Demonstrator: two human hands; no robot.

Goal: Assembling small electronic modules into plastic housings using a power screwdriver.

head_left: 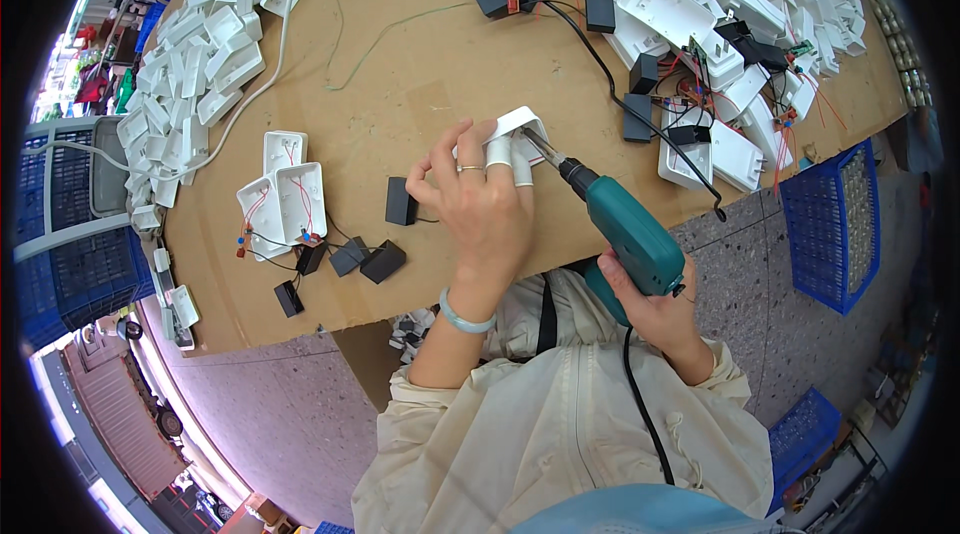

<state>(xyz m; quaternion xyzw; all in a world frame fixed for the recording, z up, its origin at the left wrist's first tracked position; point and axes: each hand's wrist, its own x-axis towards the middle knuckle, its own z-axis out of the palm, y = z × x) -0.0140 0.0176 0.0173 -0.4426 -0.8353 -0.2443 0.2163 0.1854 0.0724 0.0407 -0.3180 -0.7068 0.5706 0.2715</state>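
Brown cardboard covers the worktable (380, 134) in front of you, above a speckled floor (740, 264). Near its front edge sits the white case (520, 118), under the fingers of your left hand (483, 204), which grips and steadies it. Your right hand (655, 312) is wrapped around the handle of the green electric screwdriver (636, 234), whose tip reaches into the case; where exactly it ends is hidden.

Expect the case to be light, stiff and rather slick, its thin walls likely to crack if squeezed hard. Hold it by its outer sides, fingertips clear of the bit. The screwdriver should feel much heavier; keep your palm around its handle.

Count one screwdriver and one case in your hands. To your left are three open white shells (300, 202) with red wires, and five black blocks (383, 261) near them. Two blue crates (830, 224) stand on your right. Both white piles, left (225, 69) and right (665, 9), overlap too much to count.
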